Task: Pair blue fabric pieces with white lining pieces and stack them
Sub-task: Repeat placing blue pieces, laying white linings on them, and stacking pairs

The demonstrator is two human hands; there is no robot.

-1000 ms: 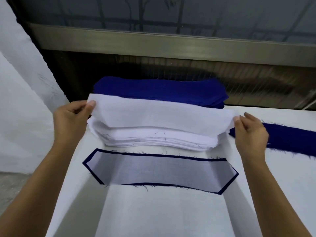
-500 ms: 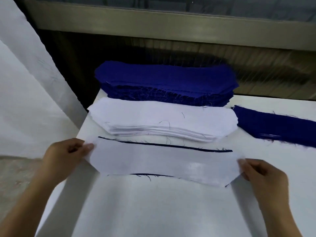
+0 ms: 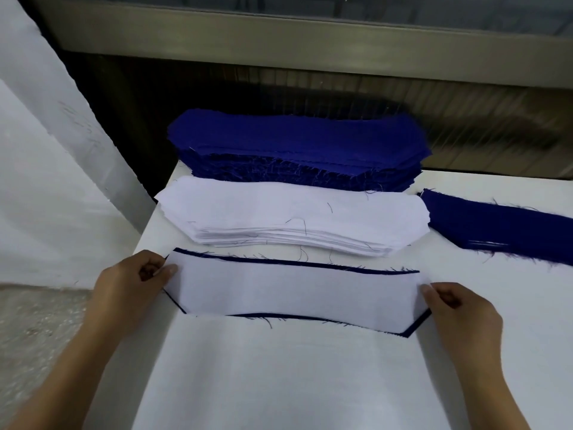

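Note:
A white lining piece (image 3: pixel 297 291) lies over a blue fabric piece (image 3: pixel 415 328) on the white table, with only the blue's thin edges showing around it. My left hand (image 3: pixel 130 283) pinches the lining's left end. My right hand (image 3: pixel 462 311) pinches its right end. Behind them sits a stack of white lining pieces (image 3: pixel 291 215), and behind that a thick stack of blue fabric pieces (image 3: pixel 294 144).
More blue fabric (image 3: pixel 502 228) lies flat at the right of the table (image 3: pixel 279 377). White cloth (image 3: pixel 46 181) hangs at the left beyond the table's edge. A dark wall with a metal ledge (image 3: pixel 310 41) runs along the back.
Both hands lifted one white lining piece off the white stack, brought it toward me and lowered it onto the blue piece. It now lies flatter and more squarely on the blue.

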